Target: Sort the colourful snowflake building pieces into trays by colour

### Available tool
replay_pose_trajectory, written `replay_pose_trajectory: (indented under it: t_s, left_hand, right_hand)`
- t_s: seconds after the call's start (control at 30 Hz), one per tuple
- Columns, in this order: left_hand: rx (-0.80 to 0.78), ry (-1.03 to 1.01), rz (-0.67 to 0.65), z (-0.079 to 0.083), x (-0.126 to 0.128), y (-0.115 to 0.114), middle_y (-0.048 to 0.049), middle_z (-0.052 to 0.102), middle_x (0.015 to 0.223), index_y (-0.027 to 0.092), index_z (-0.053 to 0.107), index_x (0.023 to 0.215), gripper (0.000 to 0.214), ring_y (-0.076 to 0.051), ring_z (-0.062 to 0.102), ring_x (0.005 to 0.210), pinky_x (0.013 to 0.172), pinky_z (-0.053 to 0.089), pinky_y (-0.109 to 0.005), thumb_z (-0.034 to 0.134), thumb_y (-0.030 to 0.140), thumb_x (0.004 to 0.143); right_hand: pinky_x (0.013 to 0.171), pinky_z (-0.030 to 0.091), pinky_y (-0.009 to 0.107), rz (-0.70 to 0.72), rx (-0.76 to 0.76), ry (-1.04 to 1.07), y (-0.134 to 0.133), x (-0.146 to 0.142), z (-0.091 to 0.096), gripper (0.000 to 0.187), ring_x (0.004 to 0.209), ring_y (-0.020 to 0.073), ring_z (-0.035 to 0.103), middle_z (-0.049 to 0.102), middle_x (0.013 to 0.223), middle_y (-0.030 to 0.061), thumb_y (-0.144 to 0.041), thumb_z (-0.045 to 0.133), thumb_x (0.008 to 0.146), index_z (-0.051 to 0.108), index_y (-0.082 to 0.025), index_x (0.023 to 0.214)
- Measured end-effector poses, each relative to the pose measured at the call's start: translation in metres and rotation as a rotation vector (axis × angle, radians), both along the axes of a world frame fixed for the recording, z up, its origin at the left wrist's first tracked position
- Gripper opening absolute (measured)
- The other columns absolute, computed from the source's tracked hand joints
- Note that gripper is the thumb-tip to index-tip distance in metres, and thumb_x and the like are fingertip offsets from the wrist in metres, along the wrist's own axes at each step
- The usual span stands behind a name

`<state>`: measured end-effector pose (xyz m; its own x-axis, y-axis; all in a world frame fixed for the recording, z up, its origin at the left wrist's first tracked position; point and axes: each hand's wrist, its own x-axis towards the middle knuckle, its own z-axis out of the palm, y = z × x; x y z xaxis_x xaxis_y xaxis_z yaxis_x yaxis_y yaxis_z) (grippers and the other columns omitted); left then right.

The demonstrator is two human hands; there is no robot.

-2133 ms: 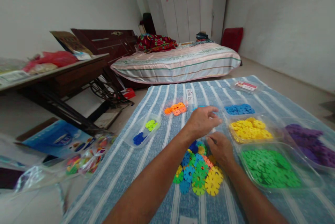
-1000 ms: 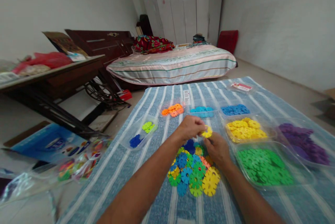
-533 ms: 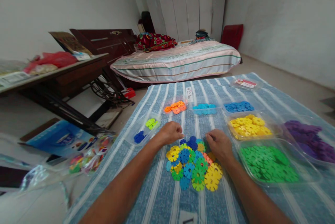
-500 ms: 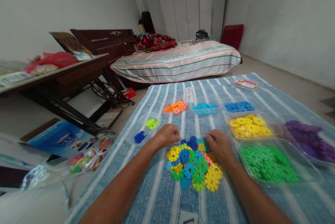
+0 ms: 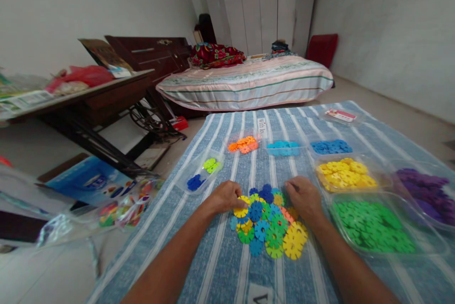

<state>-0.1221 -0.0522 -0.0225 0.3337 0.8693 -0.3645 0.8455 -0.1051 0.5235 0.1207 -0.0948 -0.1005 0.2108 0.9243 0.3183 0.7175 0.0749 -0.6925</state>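
A pile of mixed snowflake discs (image 5: 265, 228) in blue, green, yellow and orange lies on the striped cloth between my hands. My left hand (image 5: 224, 197) is at the pile's left edge, thumb and fingers closed on a yellow snowflake disc (image 5: 241, 206). By the pile's upper right edge, my right hand (image 5: 304, 196) has its fingers curled in; whatever they may hold is hidden. Nearest to it on the right are a tub of yellow discs (image 5: 344, 173) and a larger tub of green discs (image 5: 375, 224).
Clear tubs hold purple discs (image 5: 424, 192), blue discs (image 5: 330, 146), light blue discs (image 5: 283, 148) and orange discs (image 5: 243, 144). A tub at the left (image 5: 185, 178) holds lime and dark blue ones. A lidded box (image 5: 341, 115) sits at the back right. Beyond stands a bed (image 5: 245, 87).
My left hand has come down and nearer onto the yellow disc at the pile's left edge. My right hand stays beside the pile. The whole view has shifted slightly.
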Motion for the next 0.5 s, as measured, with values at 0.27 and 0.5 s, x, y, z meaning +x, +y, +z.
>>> replay_pose_trajectory:
  t_s: [0.27,0.5]
  left_hand:
    - [-0.140,-0.335,0.159,-0.006,-0.006,0.005,0.0043,0.052,0.050,0.013,0.057,0.064,0.027,-0.010,0.046,0.049,0.047,0.032,-0.021,0.069,0.030,0.046]
    - [-0.154,-0.384,0.216,0.006,-0.008,0.010,0.0049,0.053,0.050,0.013,0.055,0.068,0.028,-0.008,0.046,0.047,0.047,0.032,-0.020,0.068,0.032,0.052]
  right_hand:
    - [0.067,0.035,0.027,-0.003,-0.006,-0.013,0.001,0.001,-0.001,0.029,0.074,0.0165,0.053,0.060,0.071,0.0027,-0.036,0.044,0.082,0.062,-0.019,0.068]
    - [0.066,0.035,0.027,-0.005,0.005,-0.019,0.001,0.000,0.001,0.028,0.072,0.0163,0.053,0.060,0.071,0.0028,-0.036,0.044,0.082,0.062,-0.019,0.068]
